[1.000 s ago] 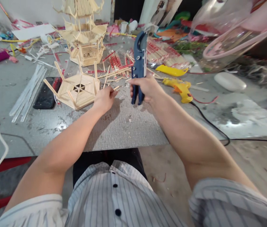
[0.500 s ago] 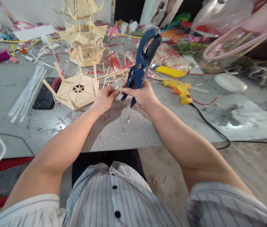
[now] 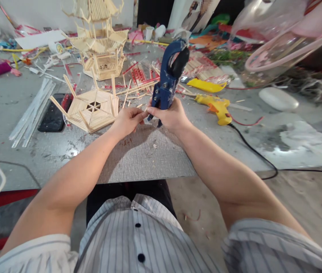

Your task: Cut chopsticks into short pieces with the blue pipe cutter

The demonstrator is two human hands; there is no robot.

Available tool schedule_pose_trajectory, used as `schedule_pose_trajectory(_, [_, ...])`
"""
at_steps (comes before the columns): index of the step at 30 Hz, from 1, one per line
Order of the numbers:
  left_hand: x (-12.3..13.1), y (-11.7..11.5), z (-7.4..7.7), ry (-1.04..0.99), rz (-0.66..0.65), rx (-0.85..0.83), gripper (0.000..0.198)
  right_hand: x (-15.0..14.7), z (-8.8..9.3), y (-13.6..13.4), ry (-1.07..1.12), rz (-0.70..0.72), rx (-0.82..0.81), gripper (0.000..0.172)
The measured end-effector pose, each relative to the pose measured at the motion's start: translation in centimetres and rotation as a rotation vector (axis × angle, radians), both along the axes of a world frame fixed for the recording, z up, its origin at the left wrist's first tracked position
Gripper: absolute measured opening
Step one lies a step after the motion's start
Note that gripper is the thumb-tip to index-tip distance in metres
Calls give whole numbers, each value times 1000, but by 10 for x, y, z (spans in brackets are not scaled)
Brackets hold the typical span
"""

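Note:
My right hand point(image 3: 172, 115) is wrapped around the handles of a blue pipe cutter point(image 3: 166, 81), its curved jaw pointing up and away from me. Fingers pinched, my left hand point(image 3: 128, 120) meets the right thumb just beside the cutter's handles. Short pale wooden sticks between the left fingertips are now mostly hidden by the fingers. Left of that hand lies a hexagonal wooden stick base point(image 3: 92, 110) with several upright posts. Behind it stands a tiered stick pagoda point(image 3: 101, 49).
A yellow glue gun point(image 3: 216, 108) lies at right, its black cable running over the table's front edge. Around it are a yellow comb-like strip point(image 3: 206, 85) and a white oval object point(image 3: 278, 99). A phone point(image 3: 53, 113) and clear glue sticks point(image 3: 32, 112) lie left.
The pipe cutter has dipped slightly and shifted a little left in my right hand. My left fingertips have closed in against the right thumb, covering the stick ends that showed before.

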State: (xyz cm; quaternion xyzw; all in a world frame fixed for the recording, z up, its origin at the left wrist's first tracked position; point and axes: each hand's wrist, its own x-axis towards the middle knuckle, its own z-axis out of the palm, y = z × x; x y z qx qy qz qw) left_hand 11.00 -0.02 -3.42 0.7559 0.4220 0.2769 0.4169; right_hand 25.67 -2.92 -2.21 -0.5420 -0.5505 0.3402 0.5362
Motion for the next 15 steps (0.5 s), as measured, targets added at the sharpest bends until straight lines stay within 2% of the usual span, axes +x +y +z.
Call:
schedule_pose_trajectory(12, [-2, 0, 3, 82, -7, 155, 30, -1, -1, 1, -48, -14, -25, 12])
schedule_pose_trajectory(15, [-3, -1, 3, 87, -18, 135, 29, -2, -4, 2, -73, -15, -5, 11])
